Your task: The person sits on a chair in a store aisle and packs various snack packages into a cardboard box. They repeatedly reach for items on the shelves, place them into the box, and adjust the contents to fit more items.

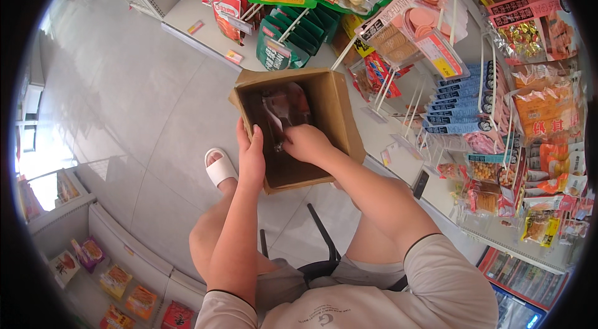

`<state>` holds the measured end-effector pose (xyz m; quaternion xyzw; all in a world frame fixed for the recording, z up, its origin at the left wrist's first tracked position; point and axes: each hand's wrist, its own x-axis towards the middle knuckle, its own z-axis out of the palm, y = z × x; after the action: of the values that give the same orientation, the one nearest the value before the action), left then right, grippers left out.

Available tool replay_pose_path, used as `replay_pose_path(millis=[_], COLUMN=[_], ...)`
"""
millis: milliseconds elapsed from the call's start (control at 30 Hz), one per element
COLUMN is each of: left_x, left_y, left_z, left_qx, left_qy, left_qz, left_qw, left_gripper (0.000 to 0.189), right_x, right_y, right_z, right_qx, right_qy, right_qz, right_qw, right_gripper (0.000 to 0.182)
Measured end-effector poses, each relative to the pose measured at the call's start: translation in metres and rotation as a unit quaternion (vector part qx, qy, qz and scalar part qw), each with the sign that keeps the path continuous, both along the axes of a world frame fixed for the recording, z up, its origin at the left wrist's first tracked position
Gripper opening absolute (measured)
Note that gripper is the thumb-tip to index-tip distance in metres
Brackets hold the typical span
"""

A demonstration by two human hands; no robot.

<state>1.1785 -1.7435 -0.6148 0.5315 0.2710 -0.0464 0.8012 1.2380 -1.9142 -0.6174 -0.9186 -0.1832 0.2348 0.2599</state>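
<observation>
An open cardboard box is tilted in front of my lap, its inside facing me. My left hand holds the box's left wall, with the thumb near the rim. My right hand reaches into the box, fingers closed on the edge of a dark, shiny plastic package. The package leans towards the far part of the box. What it contains cannot be told, and my right fingertips are partly hidden.
Hooks with snack packets, such as green pouches and blue packets, hang ahead and right. A phone-like dark object lies on the shelf edge. Low shelving with snack packets stands at the lower left. Black metal legs show below.
</observation>
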Motion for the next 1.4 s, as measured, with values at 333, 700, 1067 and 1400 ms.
replay_pose_path(millis=[333, 700, 1067, 1400], left_x=[-0.016, -0.028, -0.029, -0.017], left_y=[-0.015, -0.027, -0.018, -0.019], left_z=[0.002, 0.009, 0.012, -0.01], left_qx=[0.068, 0.202, 0.211, 0.161], left_qy=[-0.032, -0.07, -0.062, -0.061], left_qz=[-0.013, -0.097, -0.12, -0.067], left_qw=[0.997, 0.972, 0.968, 0.983], left_gripper=[0.062, 0.072, 0.07, 0.069], right_x=[0.029, 0.011, -0.01, 0.008], right_y=[-0.001, -0.016, 0.0, 0.03], right_z=[-0.132, -0.178, -0.228, -0.093], right_qx=[-0.005, -0.094, -0.072, 0.137], right_qy=[0.14, -0.019, 0.011, -0.057], right_qz=[-0.212, -0.302, -0.072, -0.007], right_qw=[0.967, 0.948, 0.995, 0.989], right_gripper=[0.036, 0.037, 0.063, 0.038])
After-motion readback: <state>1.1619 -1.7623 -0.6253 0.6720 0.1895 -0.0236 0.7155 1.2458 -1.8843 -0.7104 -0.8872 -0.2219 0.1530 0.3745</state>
